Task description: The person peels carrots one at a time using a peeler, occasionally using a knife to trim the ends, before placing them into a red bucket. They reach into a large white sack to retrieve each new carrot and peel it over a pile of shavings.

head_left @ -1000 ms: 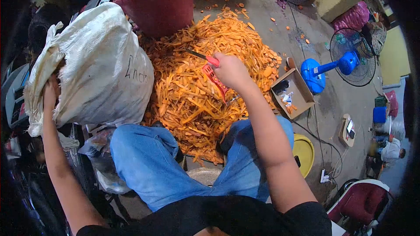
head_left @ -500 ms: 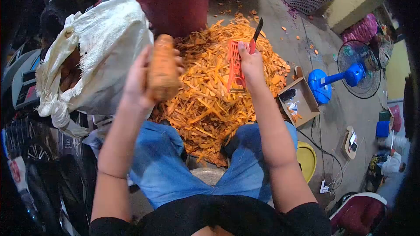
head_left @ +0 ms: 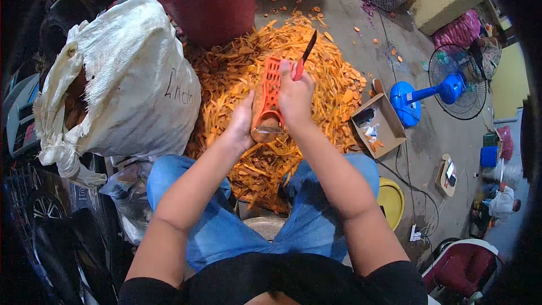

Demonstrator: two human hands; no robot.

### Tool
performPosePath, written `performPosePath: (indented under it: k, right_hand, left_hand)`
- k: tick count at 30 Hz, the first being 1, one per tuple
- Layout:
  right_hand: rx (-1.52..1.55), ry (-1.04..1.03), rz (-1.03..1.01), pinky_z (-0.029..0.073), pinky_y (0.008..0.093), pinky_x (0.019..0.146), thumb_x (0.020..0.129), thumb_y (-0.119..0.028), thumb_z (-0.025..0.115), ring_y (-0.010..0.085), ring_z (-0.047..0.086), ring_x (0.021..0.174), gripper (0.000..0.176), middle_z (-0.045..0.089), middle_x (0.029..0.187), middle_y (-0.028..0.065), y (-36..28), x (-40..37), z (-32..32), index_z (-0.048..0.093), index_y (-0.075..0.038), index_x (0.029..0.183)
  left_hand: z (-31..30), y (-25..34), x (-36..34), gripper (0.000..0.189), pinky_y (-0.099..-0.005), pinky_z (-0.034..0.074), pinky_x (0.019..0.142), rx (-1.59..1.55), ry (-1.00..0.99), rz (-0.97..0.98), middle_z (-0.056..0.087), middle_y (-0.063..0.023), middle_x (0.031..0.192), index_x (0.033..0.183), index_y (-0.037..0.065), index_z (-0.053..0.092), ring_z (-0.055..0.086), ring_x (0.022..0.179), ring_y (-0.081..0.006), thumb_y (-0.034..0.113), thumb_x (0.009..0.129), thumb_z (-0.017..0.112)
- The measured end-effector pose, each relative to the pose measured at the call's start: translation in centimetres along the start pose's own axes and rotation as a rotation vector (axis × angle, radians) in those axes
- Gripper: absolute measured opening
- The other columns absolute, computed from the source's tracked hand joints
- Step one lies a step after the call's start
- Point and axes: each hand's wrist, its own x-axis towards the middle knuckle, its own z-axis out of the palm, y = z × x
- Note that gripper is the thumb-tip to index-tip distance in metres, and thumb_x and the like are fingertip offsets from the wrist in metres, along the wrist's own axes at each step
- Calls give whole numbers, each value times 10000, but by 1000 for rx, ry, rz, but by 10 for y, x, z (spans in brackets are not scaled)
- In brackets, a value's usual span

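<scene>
My left hand (head_left: 241, 123) is closed around a large carrot (head_left: 263, 136), held in front of my knees. Over the carrot lies a red-orange peeler (head_left: 271, 83) with a slotted plastic body and a blade at its near end. My right hand (head_left: 296, 99) grips the peeler, and a knife (head_left: 309, 48) with a red handle and dark blade sticks up from the same fist. The peeler covers much of the carrot. Below both hands spreads a heap of orange peelings (head_left: 333, 70), with round slices among them.
A white sack (head_left: 144, 73) stands to the left, beside a dark red tub (head_left: 209, 14). On the right are a cardboard box (head_left: 389, 127), a blue fan (head_left: 432, 93), a yellow lid (head_left: 392, 200) and cables on the floor. A person (head_left: 499, 203) is at the far right.
The carrot in my left hand has moved right, from beside the sack to under the peeler. My right hand has shifted left and slightly down, still gripping peeler and knife.
</scene>
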Motion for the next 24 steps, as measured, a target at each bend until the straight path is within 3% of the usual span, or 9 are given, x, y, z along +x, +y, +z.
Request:
performPosePath:
  k: [2, 4, 11, 13, 15, 17, 20, 22, 24]
  right_hand:
    - [-96, 10, -53, 334, 262, 471, 820, -232, 455, 101, 362, 493, 274, 417, 513, 32, -5, -3, 1, 477, 0, 677]
    - [3, 0, -82, 334, 271, 469, 821, -228, 452, 110, 367, 493, 272, 428, 515, 39, -9, -7, 4, 478, 1, 675]
    - [-133, 16, -53, 346, 306, 470, 811, -218, 451, 159, 407, 470, 250, 456, 523, 84, 5, -1, 2, 487, -2, 692]
    - [-337, 232, -168, 361, 338, 490, 803, -214, 454, 218, 445, 475, 235, 475, 539, 117, 19, 24, -8, 505, -9, 701]
    - [-406, 486, -240, 323, 269, 446, 809, -199, 466, 120, 372, 473, 251, 461, 549, 38, 58, 66, -36, 480, 20, 686]
    - [-352, 567, 217, 308, 280, 425, 808, -223, 468, 114, 371, 458, 271, 462, 534, 35, 48, 76, -57, 477, 17, 681]
    - [-231, 472, 136, 369, 320, 504, 803, -206, 459, 189, 467, 499, 250, 514, 581, 93, 30, 67, -50, 485, 36, 745]
    - [-68, 305, 36, 358, 308, 493, 803, -203, 462, 167, 449, 506, 243, 491, 569, 74, 17, 40, -25, 477, 18, 701]
    - [-157, 178, -118, 347, 318, 475, 798, -188, 463, 191, 438, 479, 229, 460, 540, 109, 14, 10, -2, 466, 8, 680]
  left_hand:
    - [1, 1, -3, 416, -350, 421, 772, 13, 5, 11, 503, -104, 995, 1088, 57, 392, 511, 873, -206, 335, 869, 172]
    - [0, 2, -6, 347, -315, 469, 664, -31, 26, 8, 540, -65, 889, 1024, 86, 427, 548, 752, -171, 307, 870, 209]
    - [2, 5, -11, 354, -308, 467, 659, 112, 66, 5, 546, -68, 872, 1012, 69, 435, 551, 743, -159, 316, 868, 226]
    - [-6, 4, -14, 379, -297, 467, 632, 435, 30, -178, 554, -79, 831, 995, 53, 445, 556, 705, -162, 345, 861, 246]
    - [3, -3, -28, 405, -291, 466, 584, 426, -6, -185, 555, -86, 779, 976, 40, 457, 556, 650, -172, 377, 851, 270]
    - [-2, -4, -27, 405, -290, 465, 572, 447, -29, -205, 554, -84, 770, 972, 40, 459, 554, 636, -171, 379, 850, 275]
    - [-17, 3, -11, 379, -273, 461, 557, 279, -239, -190, 552, -59, 753, 965, 46, 469, 548, 618, -149, 354, 855, 277]
    - [-14, 7, -5, 351, -260, 460, 548, 306, 47, -137, 553, -50, 753, 968, 54, 470, 543, 608, -134, 319, 862, 263]
    - [-15, 7, 0, 339, -260, 463, 542, 218, -10, -112, 554, -51, 755, 962, 60, 470, 545, 607, -129, 303, 864, 256]
